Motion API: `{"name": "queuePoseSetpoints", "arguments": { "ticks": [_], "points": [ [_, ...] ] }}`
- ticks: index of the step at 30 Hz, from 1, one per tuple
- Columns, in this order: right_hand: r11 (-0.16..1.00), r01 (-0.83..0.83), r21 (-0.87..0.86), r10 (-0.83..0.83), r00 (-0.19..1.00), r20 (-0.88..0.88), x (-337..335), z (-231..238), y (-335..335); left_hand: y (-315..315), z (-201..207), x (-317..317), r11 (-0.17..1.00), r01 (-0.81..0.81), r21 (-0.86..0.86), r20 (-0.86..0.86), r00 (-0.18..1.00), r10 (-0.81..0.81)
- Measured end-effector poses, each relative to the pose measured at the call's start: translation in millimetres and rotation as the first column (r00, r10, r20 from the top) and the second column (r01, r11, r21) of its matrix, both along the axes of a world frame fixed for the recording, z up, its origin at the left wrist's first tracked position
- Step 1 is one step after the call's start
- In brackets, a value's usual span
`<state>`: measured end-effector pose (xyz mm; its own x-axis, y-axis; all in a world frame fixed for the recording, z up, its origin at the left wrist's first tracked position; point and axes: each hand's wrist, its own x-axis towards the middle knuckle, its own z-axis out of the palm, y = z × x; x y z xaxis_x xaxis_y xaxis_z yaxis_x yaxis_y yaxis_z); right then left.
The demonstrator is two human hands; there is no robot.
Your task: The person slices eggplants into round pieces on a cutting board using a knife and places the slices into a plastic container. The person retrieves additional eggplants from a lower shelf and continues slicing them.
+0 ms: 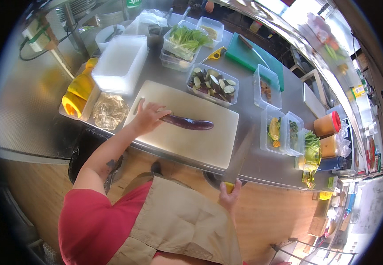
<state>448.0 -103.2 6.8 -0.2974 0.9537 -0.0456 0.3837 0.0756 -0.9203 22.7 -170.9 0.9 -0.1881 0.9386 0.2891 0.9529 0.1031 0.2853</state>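
Note:
A long dark purple eggplant (189, 123) lies across the white cutting board (173, 148). Its left end is under the fingers of my left hand (148, 118), which closes on it there. Off the board's right front corner, my right hand (230, 198) grips a knife (243, 152) by its yellow handle, the long blade pointing up and away, apart from the eggplant. Just behind the board stands a clear container of cut eggplant pieces (213, 85), pale flesh and dark skin showing.
Stacked clear containers (120, 62) and a tub of yellow squash (78, 95) stand left. Leafy greens (186, 40) fill a container behind. A second knife (253, 49) rests on the green board (244, 55). Further containers (272, 128) and red-lidded jar (327, 123) line the right side.

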Motion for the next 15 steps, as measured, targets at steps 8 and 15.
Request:
{"name": "queuePoseSetpoints", "arguments": {
  "ticks": [8,15],
  "points": [
    [0.937,-0.308,0.166,0.283,0.946,0.161,-69,42,34,24,-5,8,1.000,-0.018,0.016,0.240,0.971,0.013],
    [0.829,-0.534,0.167,0.456,0.817,0.352,-71,47,82,26,0,25,1.000,0.026,0.007,0.051,0.998,-0.027]
  ]
}}
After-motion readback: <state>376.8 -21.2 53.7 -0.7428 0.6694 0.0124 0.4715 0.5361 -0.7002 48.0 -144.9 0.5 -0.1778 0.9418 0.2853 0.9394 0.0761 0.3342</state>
